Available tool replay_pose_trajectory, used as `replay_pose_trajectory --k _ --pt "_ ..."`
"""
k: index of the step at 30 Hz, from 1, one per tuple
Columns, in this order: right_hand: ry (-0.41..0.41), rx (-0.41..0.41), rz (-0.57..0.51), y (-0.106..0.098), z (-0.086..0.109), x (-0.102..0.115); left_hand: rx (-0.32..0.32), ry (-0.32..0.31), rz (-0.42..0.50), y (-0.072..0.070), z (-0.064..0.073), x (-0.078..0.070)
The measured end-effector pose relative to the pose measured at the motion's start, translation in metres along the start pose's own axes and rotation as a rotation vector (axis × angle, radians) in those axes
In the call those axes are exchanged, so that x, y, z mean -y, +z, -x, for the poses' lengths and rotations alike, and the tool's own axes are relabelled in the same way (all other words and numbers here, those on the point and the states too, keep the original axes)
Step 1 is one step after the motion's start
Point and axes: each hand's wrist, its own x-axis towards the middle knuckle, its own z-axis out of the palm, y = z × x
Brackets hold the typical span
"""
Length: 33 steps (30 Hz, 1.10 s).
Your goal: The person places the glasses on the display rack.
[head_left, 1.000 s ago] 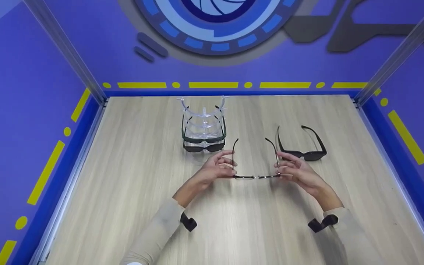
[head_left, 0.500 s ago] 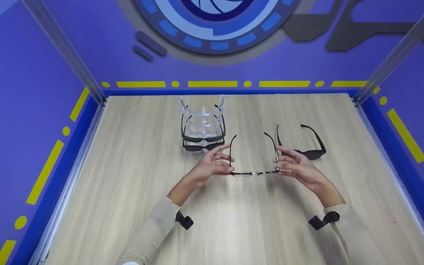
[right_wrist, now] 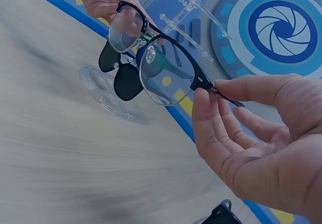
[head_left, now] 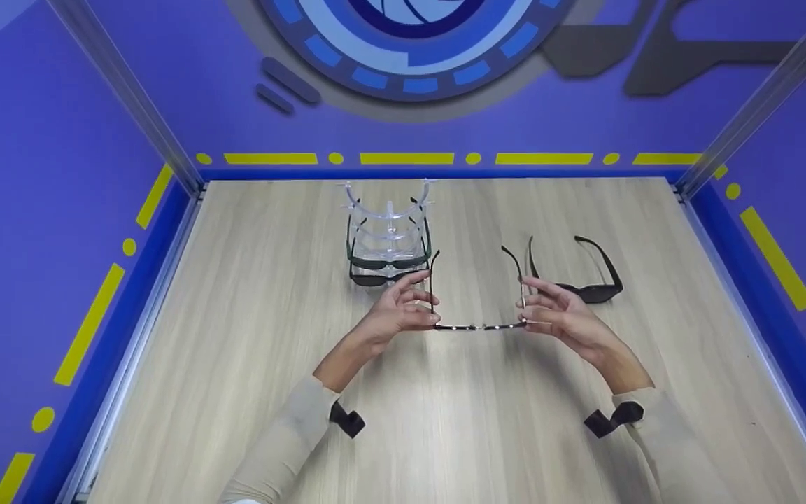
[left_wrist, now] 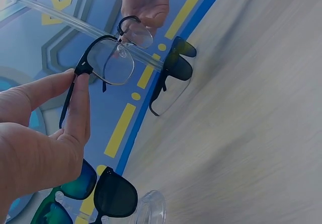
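Holding clear-lens glasses (head_left: 480,327) up off the wood-grain table (head_left: 480,434), front edge nearest the person, temples unfolded and pointing toward the back wall (head_left: 417,134). Black along the brow, thin metal rim below. Pinched at both hinges: at one end between thumb and fingers of the left hand (head_left: 397,316), at the other between thumb and fingers of the right hand (head_left: 572,320). Just beyond the left hand, standing on the table: clear display stand (head_left: 390,210), bearing green-black sunglasses (head_left: 389,264) above and black sunglasses (head_left: 369,280) directly below, the latter partly covered by left fingers in the head view; cannot tell if touching. Just beyond the right hand, lying on the table with temples spread: thick-framed sunglasses (head_left: 599,294), partly hidden by right fingers. Farther back on both arms: beige sleeves (head_left: 277,434) and black wrist mounts (head_left: 348,421).
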Motion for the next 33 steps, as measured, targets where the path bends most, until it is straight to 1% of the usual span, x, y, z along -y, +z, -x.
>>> replay_pose_trajectory --k 5,10,17,28,33 --pt "-0.016 0.028 -0.002 0.004 0.001 0.003 -0.006 0.018 -0.001 -0.002 0.004 -0.003" --pt "-0.021 0.058 -0.029 0.009 0.0 0.004 -0.006 0.028 -0.001 -0.005 0.01 -0.007" --pt "-0.008 0.045 -0.05 0.015 -0.004 0.003 -0.024 0.032 0.001 -0.009 0.016 -0.011" --pt "-0.002 0.085 -0.08 0.03 -0.012 0.004 -0.08 0.039 0.021 -0.02 0.027 -0.016" --pt "0.001 0.095 -0.087 0.036 -0.017 0.006 -0.086 0.048 0.032 -0.025 0.032 -0.018"
